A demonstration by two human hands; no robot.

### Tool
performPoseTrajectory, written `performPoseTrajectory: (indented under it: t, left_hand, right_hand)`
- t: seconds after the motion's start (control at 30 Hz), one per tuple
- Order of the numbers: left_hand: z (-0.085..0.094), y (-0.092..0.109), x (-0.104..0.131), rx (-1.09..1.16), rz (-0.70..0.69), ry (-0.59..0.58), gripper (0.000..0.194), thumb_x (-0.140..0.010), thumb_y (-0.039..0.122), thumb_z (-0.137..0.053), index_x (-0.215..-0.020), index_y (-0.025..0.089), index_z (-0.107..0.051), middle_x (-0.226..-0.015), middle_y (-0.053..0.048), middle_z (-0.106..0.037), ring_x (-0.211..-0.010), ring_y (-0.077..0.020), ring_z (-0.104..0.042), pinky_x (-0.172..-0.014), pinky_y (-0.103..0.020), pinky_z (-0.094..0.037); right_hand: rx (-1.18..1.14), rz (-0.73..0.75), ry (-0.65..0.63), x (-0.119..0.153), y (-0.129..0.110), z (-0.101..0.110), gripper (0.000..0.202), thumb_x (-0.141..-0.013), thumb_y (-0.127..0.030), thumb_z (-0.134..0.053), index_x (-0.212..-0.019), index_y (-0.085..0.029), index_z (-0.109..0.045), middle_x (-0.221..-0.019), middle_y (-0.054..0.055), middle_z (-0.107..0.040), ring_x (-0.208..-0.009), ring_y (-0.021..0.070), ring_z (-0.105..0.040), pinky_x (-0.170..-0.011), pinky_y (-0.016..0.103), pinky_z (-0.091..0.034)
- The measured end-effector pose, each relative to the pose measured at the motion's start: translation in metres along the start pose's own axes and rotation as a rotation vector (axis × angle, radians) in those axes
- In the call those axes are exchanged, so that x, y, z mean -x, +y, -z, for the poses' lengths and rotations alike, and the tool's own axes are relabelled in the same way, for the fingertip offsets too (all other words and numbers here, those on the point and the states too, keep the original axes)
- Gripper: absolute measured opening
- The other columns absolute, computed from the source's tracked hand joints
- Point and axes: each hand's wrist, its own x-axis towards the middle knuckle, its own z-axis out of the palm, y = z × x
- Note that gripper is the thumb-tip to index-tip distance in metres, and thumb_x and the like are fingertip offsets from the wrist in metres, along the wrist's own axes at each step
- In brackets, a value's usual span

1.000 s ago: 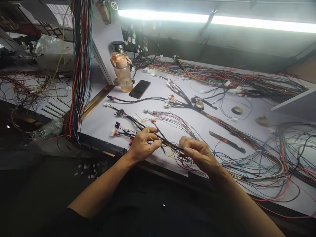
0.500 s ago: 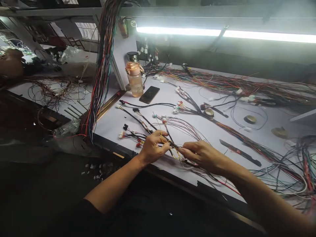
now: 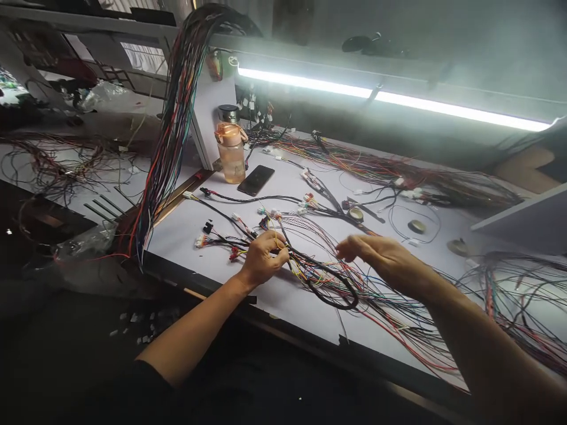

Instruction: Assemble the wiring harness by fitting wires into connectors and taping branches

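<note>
My left hand (image 3: 264,258) is closed around the wiring harness, pinching its dark sleeved branch near the middle, with a yellow wire crossing the fingers. To the left, the harness branches end in white, black and red connectors (image 3: 233,254). On the right, a black sleeved cable (image 3: 349,292) bends in a loop over thin coloured wires. My right hand (image 3: 370,254) hovers above those wires, right of the left hand and apart from the black loop. Its fingers are bent and pressed together; whether anything sits between the fingertips is hidden.
Behind the hands lie another branched harness (image 3: 330,209), a phone (image 3: 256,180), a drinking bottle (image 3: 231,154) and tape rolls (image 3: 355,214). A thick wire bundle (image 3: 177,112) hangs at the left. More wires spread along the back and right. A light tube (image 3: 310,82) runs overhead.
My right hand has let go of the harness beside the left hand and moved right. The black cable now lies in an open loop. The left hand keeps its grip while the view has shifted.
</note>
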Motion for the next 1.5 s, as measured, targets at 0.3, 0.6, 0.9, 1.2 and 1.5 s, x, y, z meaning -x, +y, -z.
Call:
performPoseTrajectory:
  t: [0.3,0.6,0.9,1.2,1.5]
  left_hand:
    - [0.006,0.000,0.004,0.009,-0.007,-0.008,0.015,-0.079,0.013,-0.057,-0.068,0.017,-0.065,-0.097,-0.008,-0.062,-0.096,-0.0184,-0.061,-0.085,-0.033,-0.050]
    - [0.007,-0.017,0.005,0.040,0.061,-0.019,0.013,-0.079,0.017,-0.059,-0.067,0.017,-0.064,-0.093,-0.008,-0.060,-0.088,-0.0166,-0.061,-0.079,-0.030,-0.050]
    - [0.012,-0.014,-0.002,0.247,0.208,-0.271,0.018,-0.085,0.026,-0.055,-0.073,0.017,-0.063,-0.080,-0.004,-0.066,-0.076,-0.0149,-0.061,-0.073,-0.028,-0.049]
    - [0.013,-0.004,-0.009,0.142,0.325,-0.373,0.025,-0.086,0.032,-0.051,-0.072,0.015,-0.062,-0.070,-0.001,-0.061,-0.068,-0.0138,-0.054,-0.068,-0.027,-0.042]
    - [0.003,-0.007,-0.007,0.124,0.335,-0.443,0.024,-0.085,0.031,-0.051,-0.071,0.014,-0.062,-0.065,0.000,-0.057,-0.064,-0.0128,-0.049,-0.065,-0.026,-0.039]
  right_hand:
    - [0.686,0.011,-0.188,-0.046,-0.035,-0.050,0.033,-0.094,-0.032,-0.041,-0.072,-0.021,-0.063,-0.064,0.003,-0.061,-0.056,0.0124,-0.050,-0.053,0.025,-0.023]
    - [0.329,0.026,-0.316,0.021,0.026,-0.012,0.042,-0.097,-0.046,-0.032,-0.073,-0.020,-0.053,-0.061,-0.001,-0.056,-0.054,0.0103,-0.047,-0.055,0.023,-0.034]
    - [0.130,-0.037,-0.435,0.034,0.039,-0.009,0.044,-0.097,-0.048,-0.032,-0.074,-0.020,-0.055,-0.071,0.001,-0.063,-0.065,0.0126,-0.055,-0.065,0.026,-0.043]
    - [0.091,-0.007,-0.454,0.049,0.032,-0.012,0.039,-0.098,-0.044,-0.033,-0.080,-0.018,-0.056,-0.074,0.002,-0.061,-0.068,0.0116,-0.056,-0.066,0.023,-0.042]
    - [-0.233,-0.009,-0.364,0.070,0.044,-0.019,0.039,-0.097,-0.044,-0.038,-0.081,-0.017,-0.060,-0.075,0.003,-0.061,-0.073,0.0126,-0.057,-0.072,0.024,-0.045]
